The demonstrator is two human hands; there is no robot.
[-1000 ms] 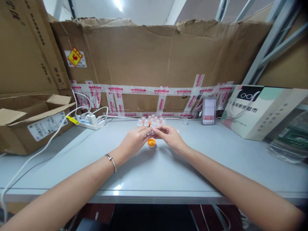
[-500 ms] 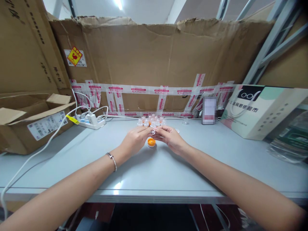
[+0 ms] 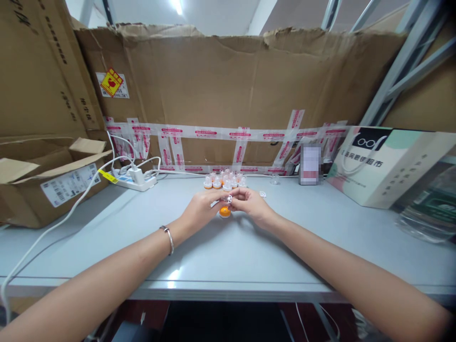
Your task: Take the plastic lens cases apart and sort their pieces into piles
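Fingertips of my left hand (image 3: pixel 206 205) and my right hand (image 3: pixel 250 203) meet over the table, both closed on a small white spoked piece (image 3: pixel 229 199). Its exact kind is too small to make out. Just below the fingers, an orange round cap-like part with a white base (image 3: pixel 224 212) stands on the table. Behind my hands sits a cluster of several small clear-domed pieces with orange and white bases (image 3: pixel 216 181). To the right of my right hand lies a small flat white piece (image 3: pixel 262 194).
A small clear cup-like piece (image 3: pixel 274 179) lies near the back, left of a phone (image 3: pixel 309 164). At left are a power strip (image 3: pixel 137 182) with white cables and an open cardboard box (image 3: pixel 53 180). A printed box (image 3: pixel 374 166) and a large bottle (image 3: pixel 429 204) stand at right.
Both hands have shifted slightly down with the white piece, which has turned a little between the fingertips. More of the flat white piece at right now shows.
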